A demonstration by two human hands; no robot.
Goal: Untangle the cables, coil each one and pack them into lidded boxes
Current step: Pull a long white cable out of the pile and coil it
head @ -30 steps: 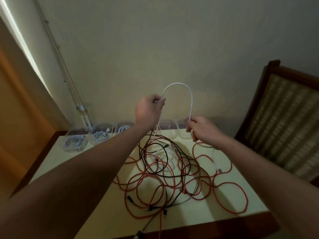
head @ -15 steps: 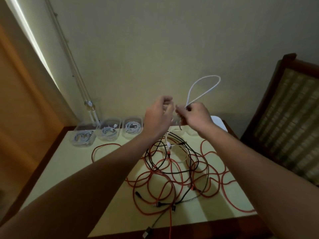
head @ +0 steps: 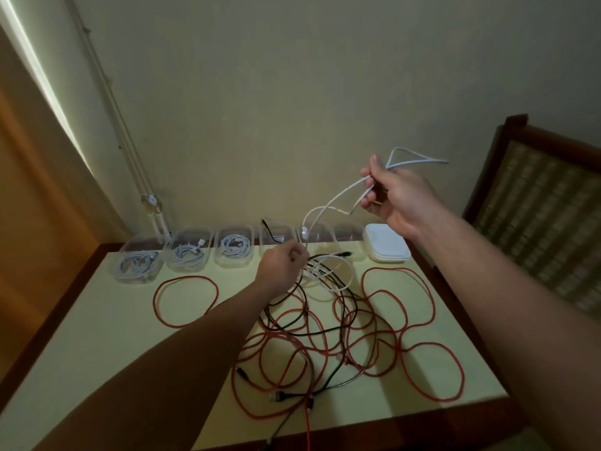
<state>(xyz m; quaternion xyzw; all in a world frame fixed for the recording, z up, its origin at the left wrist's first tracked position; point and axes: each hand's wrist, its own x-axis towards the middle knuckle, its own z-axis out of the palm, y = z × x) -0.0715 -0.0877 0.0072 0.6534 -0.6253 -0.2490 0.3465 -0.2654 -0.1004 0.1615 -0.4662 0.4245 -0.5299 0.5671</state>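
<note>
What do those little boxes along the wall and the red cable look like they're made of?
The boxes look like clear, glossy plastic: the coiled cables inside show through the walls. The red cable looks matte, possibly braided fabric over the wire, though its texture is too fine to confirm.

A pale yellow surface (head: 97,320) is carrying tangled red cables (head: 383,323) and black cables (head: 286,330). Clear boxes (head: 187,252) and stacked white lids (head: 387,247) are lining its edge behind the tangle.

Dim, soft; window glare at left
</note>
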